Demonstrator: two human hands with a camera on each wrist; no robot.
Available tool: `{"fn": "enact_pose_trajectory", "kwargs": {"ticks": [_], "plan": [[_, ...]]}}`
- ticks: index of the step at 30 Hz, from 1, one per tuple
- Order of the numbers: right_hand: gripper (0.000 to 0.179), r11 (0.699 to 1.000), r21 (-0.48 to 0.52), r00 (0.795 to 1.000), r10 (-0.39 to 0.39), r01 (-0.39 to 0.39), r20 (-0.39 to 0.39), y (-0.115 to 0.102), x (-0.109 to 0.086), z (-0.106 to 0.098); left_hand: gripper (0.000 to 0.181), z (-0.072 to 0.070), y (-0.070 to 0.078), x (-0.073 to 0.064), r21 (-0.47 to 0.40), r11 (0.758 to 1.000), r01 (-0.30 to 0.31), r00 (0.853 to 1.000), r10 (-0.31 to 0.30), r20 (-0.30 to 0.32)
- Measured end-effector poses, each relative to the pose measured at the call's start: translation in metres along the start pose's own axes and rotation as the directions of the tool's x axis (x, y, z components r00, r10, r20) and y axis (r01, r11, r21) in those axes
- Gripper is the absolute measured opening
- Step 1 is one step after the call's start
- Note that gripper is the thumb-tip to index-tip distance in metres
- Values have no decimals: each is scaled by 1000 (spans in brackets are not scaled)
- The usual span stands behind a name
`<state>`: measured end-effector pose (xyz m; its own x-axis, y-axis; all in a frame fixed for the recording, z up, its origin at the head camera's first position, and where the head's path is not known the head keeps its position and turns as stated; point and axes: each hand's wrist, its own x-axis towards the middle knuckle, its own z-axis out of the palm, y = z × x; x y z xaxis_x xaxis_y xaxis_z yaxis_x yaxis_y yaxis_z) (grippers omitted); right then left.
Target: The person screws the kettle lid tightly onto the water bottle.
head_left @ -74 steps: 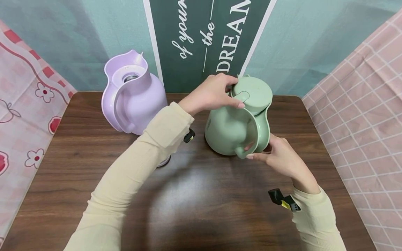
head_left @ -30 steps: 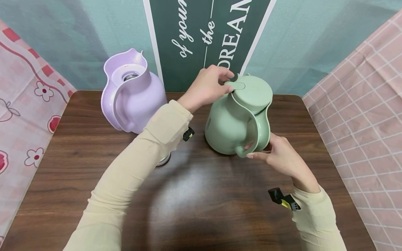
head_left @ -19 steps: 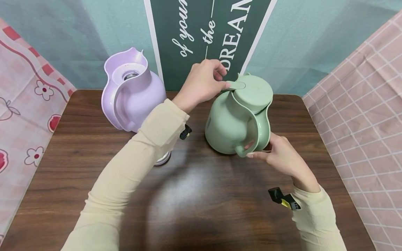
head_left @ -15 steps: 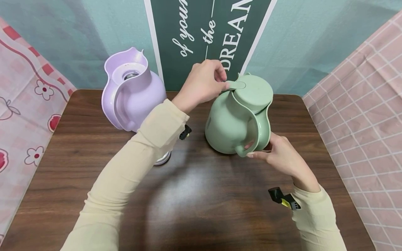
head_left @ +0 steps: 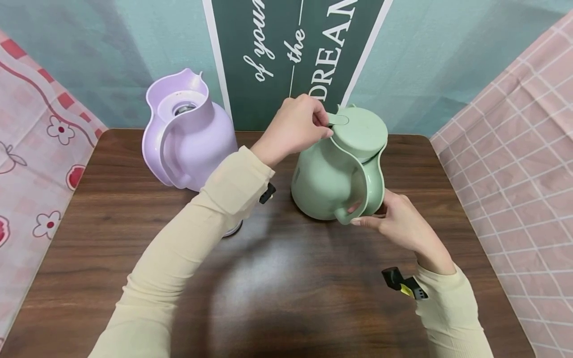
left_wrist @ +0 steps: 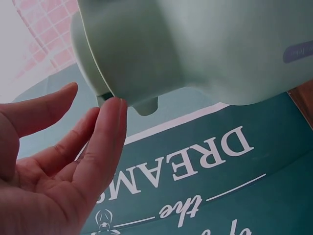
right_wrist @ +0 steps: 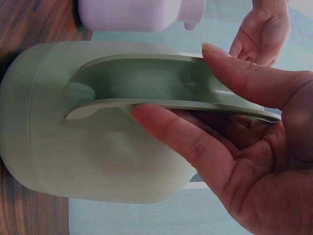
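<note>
A pale green vacuum jug [head_left: 324, 181] stands upright on the table, its round green lid [head_left: 360, 132] seated in the top. The lid's flat lever [head_left: 337, 119] points left. My left hand [head_left: 297, 122] is at this lever; in the left wrist view its fingertips [left_wrist: 115, 110] touch the lid's edge, while the thumb stands apart. My right hand [head_left: 405, 221] holds the jug's handle [head_left: 366, 189]; in the right wrist view the thumb [right_wrist: 244, 73] lies on one side of the handle and the fingers on the other.
A lilac vacuum jug [head_left: 201, 144] with an uncovered mouth stands to the left. Behind my left forearm a round, pale rim [head_left: 234, 229] shows on the wooden table [head_left: 286, 298]. A teal cloth with white lettering hangs behind; pink cloths [head_left: 528, 124] flank both sides.
My left hand has come off the lid top to its lever; the thumb, on the lever tip half a second ago, is now lower and apart. The right hand and jug have stayed put.
</note>
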<state>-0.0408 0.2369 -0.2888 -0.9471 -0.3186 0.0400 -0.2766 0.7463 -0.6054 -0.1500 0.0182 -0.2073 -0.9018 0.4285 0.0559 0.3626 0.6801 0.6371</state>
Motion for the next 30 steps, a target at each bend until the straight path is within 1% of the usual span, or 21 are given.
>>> {"fn": "enact_pose_trajectory", "kwargs": {"ticks": [6, 12, 19, 23, 30], "plan": [[24, 1000, -1, 1000, -2, 2, 1, 0, 0, 0, 24, 3, 1, 1, -4, 1000, -8, 1000, 8, 26], [23, 1000, -1, 1000, 5, -5, 3, -1, 0, 0, 24, 6, 3, 0, -4, 999, -45, 999, 45, 24], [25, 1000, -9, 1000, 1, -1, 5, -1, 1, 0, 29, 7, 3, 2, 37, 997, -72, 995, 70, 70], [26, 1000, -7, 1000, 7, -7, 5, -2, 1, 0, 29, 9, 3, 4, 42, 994, -99, 993, 95, 74], [25, 1000, 9, 1000, 11, -11, 1, -2, 1, 0, 31, 11, 3, 5, 48, 993, -104, 992, 100, 71]]}}
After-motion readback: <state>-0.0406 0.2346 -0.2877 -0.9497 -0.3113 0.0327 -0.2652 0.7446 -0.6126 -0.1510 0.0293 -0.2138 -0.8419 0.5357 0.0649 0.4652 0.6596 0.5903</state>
